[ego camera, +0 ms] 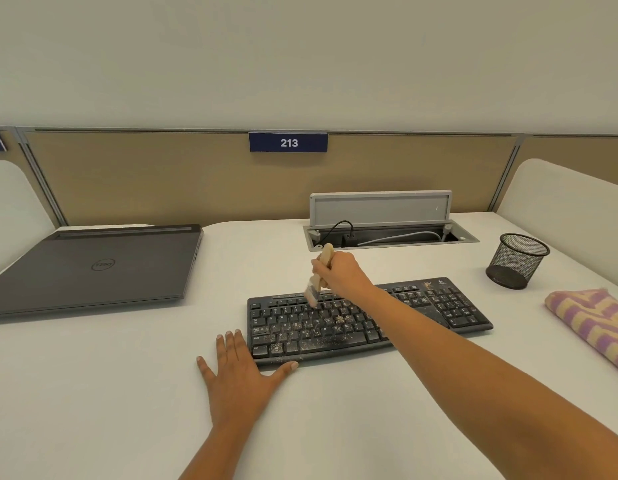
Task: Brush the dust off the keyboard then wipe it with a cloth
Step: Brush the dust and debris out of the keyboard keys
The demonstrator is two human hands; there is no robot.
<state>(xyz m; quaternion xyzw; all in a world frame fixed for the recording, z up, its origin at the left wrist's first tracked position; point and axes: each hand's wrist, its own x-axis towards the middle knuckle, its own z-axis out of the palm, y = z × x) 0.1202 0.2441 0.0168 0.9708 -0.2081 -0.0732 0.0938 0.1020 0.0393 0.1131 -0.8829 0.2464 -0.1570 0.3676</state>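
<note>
A black keyboard [439, 306] lies on the white desk [127, 375], with brownish dust scattered over its left and middle keys. My right hand [342, 271] grips a small wooden-handled brush [323, 263]. The brush's bristles touch the upper key rows near the keyboard's left half. My left hand [238, 372] lies flat on the desk with fingers spread, its thumb along the keyboard's front left edge. A folded purple and yellow striped cloth [591, 317] rests on the desk at the far right.
A shut dark laptop [92, 268] sits at the back left. A black mesh pen cup [517, 261] stands at the back right. Behind the keyboard an open cable hatch [380, 216] holds plugs and wires. Beige partitions wall the desk.
</note>
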